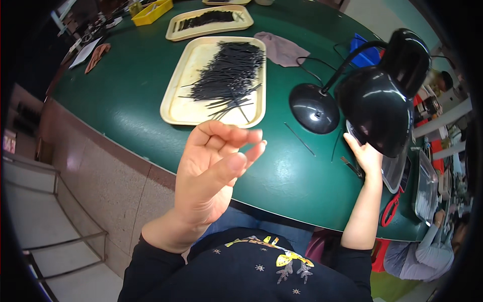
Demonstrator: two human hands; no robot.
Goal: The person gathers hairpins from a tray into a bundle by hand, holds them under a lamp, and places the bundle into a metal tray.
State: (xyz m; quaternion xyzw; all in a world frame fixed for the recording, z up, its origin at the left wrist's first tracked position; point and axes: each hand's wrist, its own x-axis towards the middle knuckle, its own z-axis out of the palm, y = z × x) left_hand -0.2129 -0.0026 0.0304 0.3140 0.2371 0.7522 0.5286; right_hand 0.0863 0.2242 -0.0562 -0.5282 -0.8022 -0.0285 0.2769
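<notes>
The left hand (209,173) is hovering before the table (126,116); its fingers are curling loosely, its thumb is lying close to them, and whether it is pinching something thin cannot be told. Black desk lamp (375,108): its shade is overhanging the right hand (368,157), whose thumb is extending while the fingers are partly hiding, so its grip cannot be told. Slim dark tool (351,167): is lying just beside the right wrist. Red-handled scissors (390,209): are lying farther right. Loose black strands, two (299,139): are lying near the lamp's base. Cream tray (173,103): is standing just beyond the left hand, carrying a heap of black strands (226,70), several straying at the near end. Mauve cloth (282,49): is lying crumpled beside it. Second cream tray (173,31): is holding more black strands. Yellow box (152,12): is standing at far left.
</notes>
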